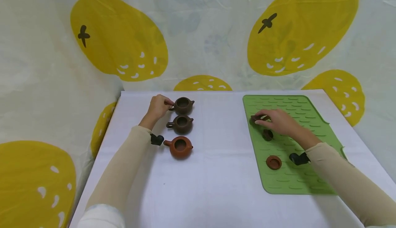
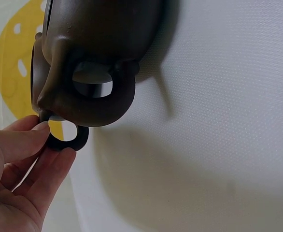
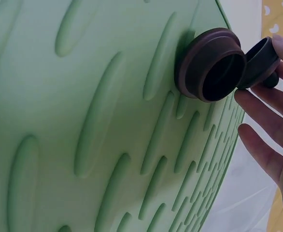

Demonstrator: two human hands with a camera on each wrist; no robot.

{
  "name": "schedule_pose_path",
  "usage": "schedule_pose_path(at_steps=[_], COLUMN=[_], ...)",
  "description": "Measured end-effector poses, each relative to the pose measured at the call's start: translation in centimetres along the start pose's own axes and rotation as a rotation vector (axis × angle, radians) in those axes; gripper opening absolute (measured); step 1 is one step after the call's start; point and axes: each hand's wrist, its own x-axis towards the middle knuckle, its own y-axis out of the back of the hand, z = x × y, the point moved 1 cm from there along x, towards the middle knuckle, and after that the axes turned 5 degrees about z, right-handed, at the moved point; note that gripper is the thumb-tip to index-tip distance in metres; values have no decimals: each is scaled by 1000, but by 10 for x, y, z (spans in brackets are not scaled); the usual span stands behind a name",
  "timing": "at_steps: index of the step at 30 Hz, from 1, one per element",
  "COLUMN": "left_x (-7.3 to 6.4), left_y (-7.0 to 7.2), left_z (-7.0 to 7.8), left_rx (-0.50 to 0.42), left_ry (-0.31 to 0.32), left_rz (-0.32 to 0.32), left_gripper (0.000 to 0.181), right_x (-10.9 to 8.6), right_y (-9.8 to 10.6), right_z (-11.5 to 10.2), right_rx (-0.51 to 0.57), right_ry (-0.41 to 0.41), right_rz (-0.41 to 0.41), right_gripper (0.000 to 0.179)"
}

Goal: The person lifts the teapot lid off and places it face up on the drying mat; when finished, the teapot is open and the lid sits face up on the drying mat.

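Observation:
My left hand point(image 1: 158, 107) pinches the handle of the farthest dark brown teapot point(image 1: 184, 111), its thumb and fingertips at the loop point(image 2: 68, 144) in the left wrist view. A second dark brown teapot point(image 1: 183, 129) stands just nearer, and a reddish-brown teapot point(image 1: 182, 154) is nearest. All three are lidless, with handles to the left and spouts to the right. Over the green mat point(image 1: 281, 184), my right hand point(image 1: 276, 121) holds a dark lid point(image 3: 263, 62) between thumb and fingers. Beside it another dark lid point(image 3: 187, 72) rests on the mat, its hollow underside showing.
A reddish-brown lid point(image 1: 274, 162) lies on the near part of the ridged mat. White cloth point(image 1: 216, 173) covers the table, with a bare strip between teapots and mat. Behind and to the left hangs a pale curtain point(image 1: 204, 25) with large yellow fruit prints.

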Motion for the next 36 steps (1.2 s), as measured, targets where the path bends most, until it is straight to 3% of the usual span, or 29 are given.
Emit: schedule_pose_path(at_steps=[14,28,36], left_x=[2,1,1], left_y=[2,2,3], left_z=[2,1,2], left_rx=[0,12,20], left_ry=[4,24,4], left_rz=[-5,-17,-10], left_gripper=[16,16,15], right_x=[3,13,21], right_y=[2,9,8], right_z=[4,13,19], right_rx=[34,-6,-1], right_ry=[-48,-8,-31], right_rz=[-32,-22,-19], right_gripper=[35,34,35])
